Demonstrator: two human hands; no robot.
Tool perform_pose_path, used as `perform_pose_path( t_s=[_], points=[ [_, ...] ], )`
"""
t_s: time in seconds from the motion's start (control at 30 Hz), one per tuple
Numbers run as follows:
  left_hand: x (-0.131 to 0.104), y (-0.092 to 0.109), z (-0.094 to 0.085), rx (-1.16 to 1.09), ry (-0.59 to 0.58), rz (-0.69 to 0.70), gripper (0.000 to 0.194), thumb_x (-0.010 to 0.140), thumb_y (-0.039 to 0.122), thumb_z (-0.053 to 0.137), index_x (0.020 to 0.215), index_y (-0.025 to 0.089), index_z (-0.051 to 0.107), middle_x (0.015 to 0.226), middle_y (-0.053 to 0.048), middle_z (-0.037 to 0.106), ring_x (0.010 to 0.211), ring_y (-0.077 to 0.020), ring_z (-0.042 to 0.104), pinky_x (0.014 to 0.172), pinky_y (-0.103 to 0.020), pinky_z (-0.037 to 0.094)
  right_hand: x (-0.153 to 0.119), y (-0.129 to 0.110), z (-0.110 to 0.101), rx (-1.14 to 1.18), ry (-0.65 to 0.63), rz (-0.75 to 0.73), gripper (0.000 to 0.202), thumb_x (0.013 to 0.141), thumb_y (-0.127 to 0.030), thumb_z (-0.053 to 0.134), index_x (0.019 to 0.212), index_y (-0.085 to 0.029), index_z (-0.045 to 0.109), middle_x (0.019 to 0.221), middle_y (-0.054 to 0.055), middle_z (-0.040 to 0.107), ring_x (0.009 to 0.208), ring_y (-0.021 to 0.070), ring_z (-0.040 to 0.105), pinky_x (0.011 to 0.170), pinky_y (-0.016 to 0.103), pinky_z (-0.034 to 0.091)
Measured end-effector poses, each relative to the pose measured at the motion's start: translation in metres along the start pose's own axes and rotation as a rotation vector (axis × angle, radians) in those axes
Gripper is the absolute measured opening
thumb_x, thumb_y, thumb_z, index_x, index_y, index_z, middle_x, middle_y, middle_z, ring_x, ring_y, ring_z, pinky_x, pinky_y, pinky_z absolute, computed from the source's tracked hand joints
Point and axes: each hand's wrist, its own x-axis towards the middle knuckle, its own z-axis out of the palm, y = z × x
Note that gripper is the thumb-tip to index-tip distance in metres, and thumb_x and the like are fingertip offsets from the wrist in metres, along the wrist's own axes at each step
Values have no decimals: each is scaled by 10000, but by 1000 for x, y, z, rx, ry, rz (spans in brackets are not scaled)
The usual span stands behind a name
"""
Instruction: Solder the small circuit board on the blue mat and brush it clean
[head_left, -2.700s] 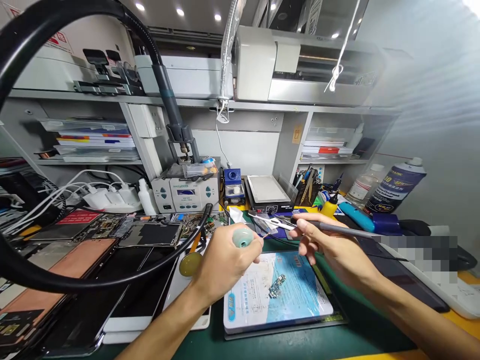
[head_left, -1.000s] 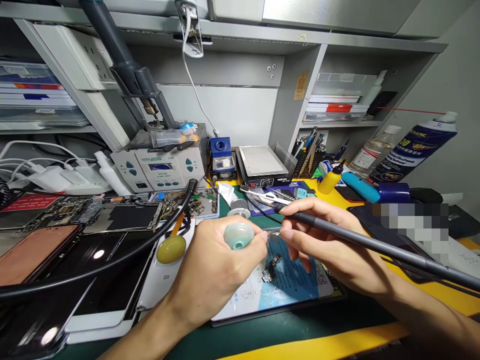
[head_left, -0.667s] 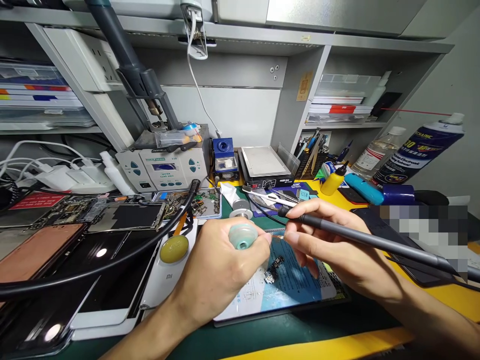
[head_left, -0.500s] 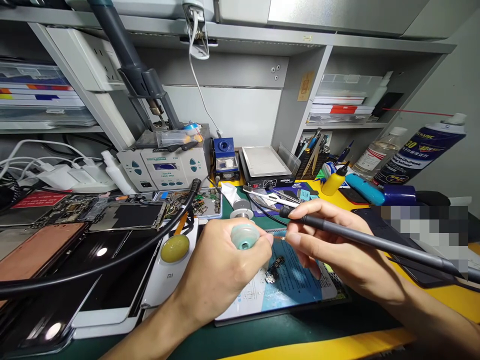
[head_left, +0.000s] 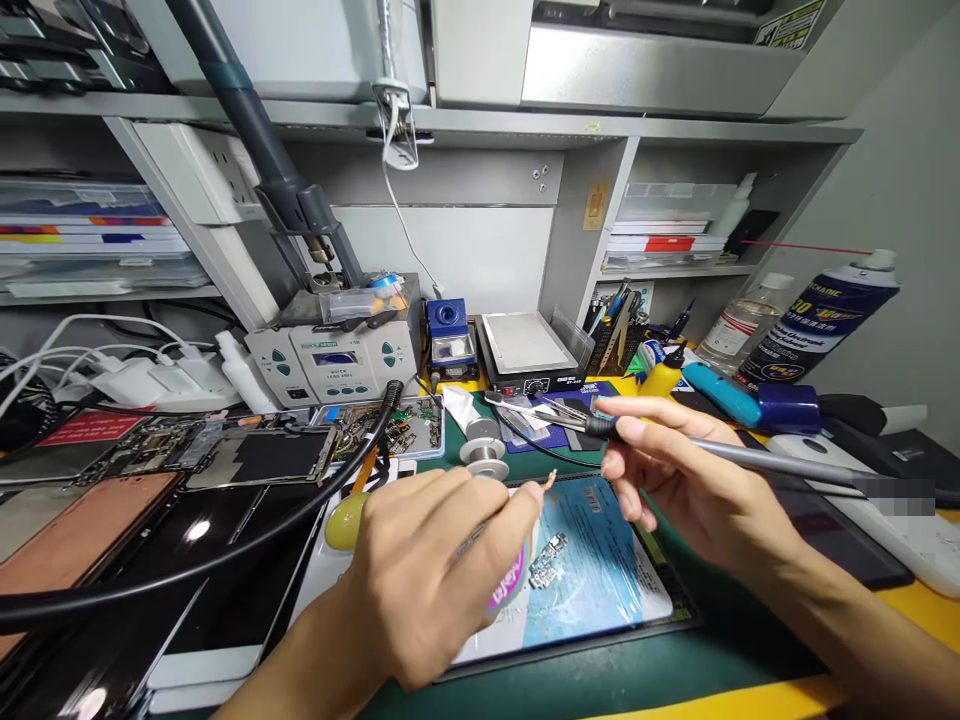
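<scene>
My left hand (head_left: 442, 570) is closed around a small spool of desoldering braid (head_left: 511, 585) with a purple label, partly hidden by the fingers. The short copper-coloured end of the braid (head_left: 551, 480) sticks out past the fingertips. In my right hand (head_left: 675, 470) is a slim soldering iron (head_left: 750, 458) with a black grip, its grey handle running off to the right and its front end pointing left. The iron and the braid end are apart. Below and between the hands, a small circuit board (head_left: 549, 560) lies on a blue-and-white pad (head_left: 607, 600).
A solder wire spool (head_left: 484, 450) stands behind my left hand. Phones (head_left: 217, 560) and a thick black hose (head_left: 300, 530) fill the left side. Behind stand a hot-air station (head_left: 337, 355), a heating plate (head_left: 529, 350), a yellow bottle (head_left: 664, 372) and a spray can (head_left: 821, 320).
My left hand has turned, so the spool's purple-labelled face shows instead of its pale green side. My right hand and the iron have moved right, away from the braid. The view has tilted up.
</scene>
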Motion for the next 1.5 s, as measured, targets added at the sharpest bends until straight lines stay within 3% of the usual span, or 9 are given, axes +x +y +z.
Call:
perform_pose_path(
  t_s=[0.17,0.53,0.73,0.8,0.9,1.0,1.07,1.3,1.5],
  points=[
    [-2,5,-8,8,-33,47,285,901,106,614,1185,84,610,902,-97,743,750,-168,651,675,-318,517,0,0,-1,79,-41,67,200,764,-312,806,902,-168,789,585,52,717,423,150,645,347,184,466],
    [3,17,11,57,251,-12,174,936,124,510,1002,175,663,728,-44,706,595,-145,612,538,-280,477,5,-1,-5,199,38,130,82,675,-214,727,733,-167,761,422,-46,480,280,69,439,300,166,315],
    [1,7,5,-22,72,59,217,876,97,609,1087,97,657,838,-89,726,695,-175,641,608,-308,491,8,-3,-5,200,70,132,64,705,-216,721,724,-156,715,445,-60,445,301,64,413,317,183,276],
    [4,6,6,-124,95,-108,223,829,69,665,1047,111,676,822,-60,711,699,-145,634,646,-271,500,11,-4,-7,207,93,142,72,736,-214,716,710,-155,685,452,-67,425,314,56,393,325,183,280],
    [12,9,8,-408,115,-586,73,872,168,653,887,133,715,751,-27,654,643,-105,587,611,-225,474,18,-5,-12,221,123,171,57,762,-188,688,722,-153,669,444,-81,383,328,44,332,329,173,280],
    [17,8,7,-885,64,-1085,329,950,379,510,902,139,731,674,1,553,497,-84,464,461,-224,394,23,-6,-15,235,147,197,58,754,-157,671,703,-153,644,433,-88,354,335,41,285,323,166,274],
    [19,5,6,-1174,25,-1266,380,945,419,470,944,137,724,689,8,520,454,-71,405,399,-214,340,26,-6,-16,243,154,209,79,747,-145,666,683,-156,621,433,-88,350,341,40,276,321,162,277],
    [26,-5,-2,-1254,-268,-1441,236,814,271,650,977,112,712,531,67,385,421,-44,283,364,-156,188,30,-6,-18,242,132,232,61,750,-124,643,694,-145,628,422,-84,367,337,37,262,311,158,266],
    [27,-12,-7,-1252,-382,-1403,226,801,204,688,1015,132,707,754,-21,627,468,-27,360,365,-140,231,31,-4,-20,211,123,242,37,733,-127,632,700,-132,649,400,-84,361,312,36,282,305,166,249]
  ],
)
